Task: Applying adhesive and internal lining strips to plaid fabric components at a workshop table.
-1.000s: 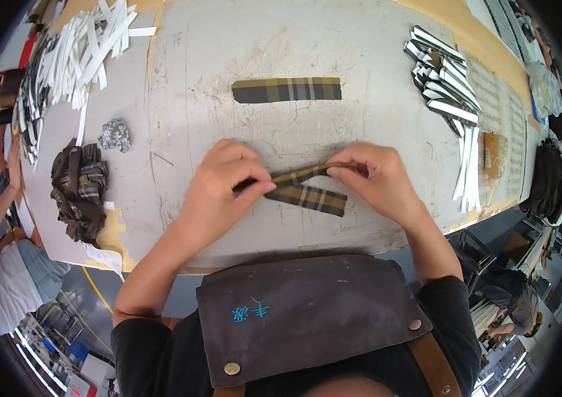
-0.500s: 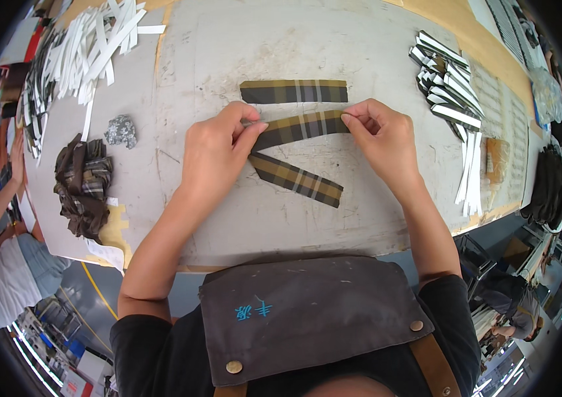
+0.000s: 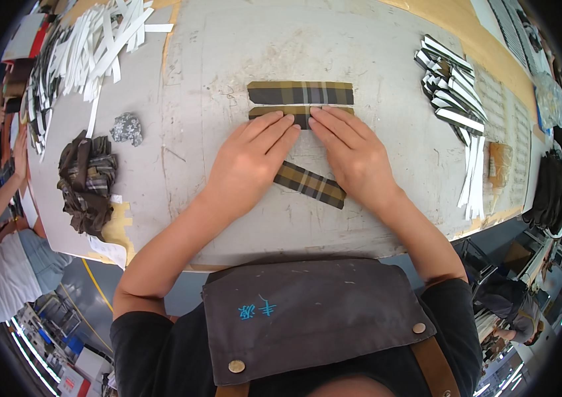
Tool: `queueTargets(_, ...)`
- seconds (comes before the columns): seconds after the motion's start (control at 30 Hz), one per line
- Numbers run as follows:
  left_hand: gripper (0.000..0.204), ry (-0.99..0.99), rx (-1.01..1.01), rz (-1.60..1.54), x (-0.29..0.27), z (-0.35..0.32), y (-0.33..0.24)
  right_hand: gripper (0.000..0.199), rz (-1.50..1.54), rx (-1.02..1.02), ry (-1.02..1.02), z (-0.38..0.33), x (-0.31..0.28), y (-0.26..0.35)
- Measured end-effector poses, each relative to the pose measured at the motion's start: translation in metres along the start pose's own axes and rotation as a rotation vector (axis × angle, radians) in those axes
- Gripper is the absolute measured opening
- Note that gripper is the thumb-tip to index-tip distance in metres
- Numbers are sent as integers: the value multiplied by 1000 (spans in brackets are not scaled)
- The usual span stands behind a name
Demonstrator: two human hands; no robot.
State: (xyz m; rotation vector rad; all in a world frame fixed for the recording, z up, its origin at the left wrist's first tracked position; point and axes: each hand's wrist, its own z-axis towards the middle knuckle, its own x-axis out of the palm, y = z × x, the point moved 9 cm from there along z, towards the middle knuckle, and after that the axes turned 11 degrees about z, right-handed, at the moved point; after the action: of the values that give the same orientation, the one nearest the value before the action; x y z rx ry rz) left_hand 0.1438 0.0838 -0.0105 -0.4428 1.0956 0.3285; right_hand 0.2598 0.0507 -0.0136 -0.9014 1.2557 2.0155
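Three plaid fabric strips in brown, olive and dark tones lie on the grey table (image 3: 215,40). The far strip (image 3: 294,92) is flat and roughly level. Just below it, the middle strip (image 3: 304,114) lies under the fingertips of both hands. My left hand (image 3: 251,145) presses flat on its left half, fingers stretched out. On its right half rests my right hand (image 3: 354,149), also flat with fingers extended. The near strip (image 3: 311,185) lies slanted between my wrists, its left end partly hidden by the left hand.
At the far left are a pile of white strips (image 3: 105,46), a crumpled plaid cloth bundle (image 3: 86,178) and a small grey patterned scrap (image 3: 127,129). Dark-and-white strips (image 3: 450,86) are stacked at right, near a brown packet (image 3: 499,162). Another person's arm (image 3: 6,188) shows at far left.
Both hands, which pinched the middle strip's ends, have let go and moved inward. The strip now lies flat, parallel to the far one, with the fingers spread on it.
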Motion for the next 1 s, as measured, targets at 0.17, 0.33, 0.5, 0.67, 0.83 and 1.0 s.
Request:
queueTargets(0.17,35,66,-133,75,-10,-19,6,35,-21,59,66,-12,-12,-3)
queueTargets(0.33,35,20,-142,13,-14,-18,12,35,-22,29,65,-17,-14,-7)
queueTargets(0.5,31,216,-263,-81,-15,-34,14,39,145,119,11,-30,-12,20)
queueTargets(0.67,20,168,-340,-357,-11,-38,17,41,273,214,43,-33,1,23)
queueTargets(0.83,14,118,-486,-632,-12,-35,22,32,780,540,6,-41,2,-2)
queueTargets(1.0,9,320,-629,-689,2,-32,25,29,1066,678,-151,-45,-3,-20)
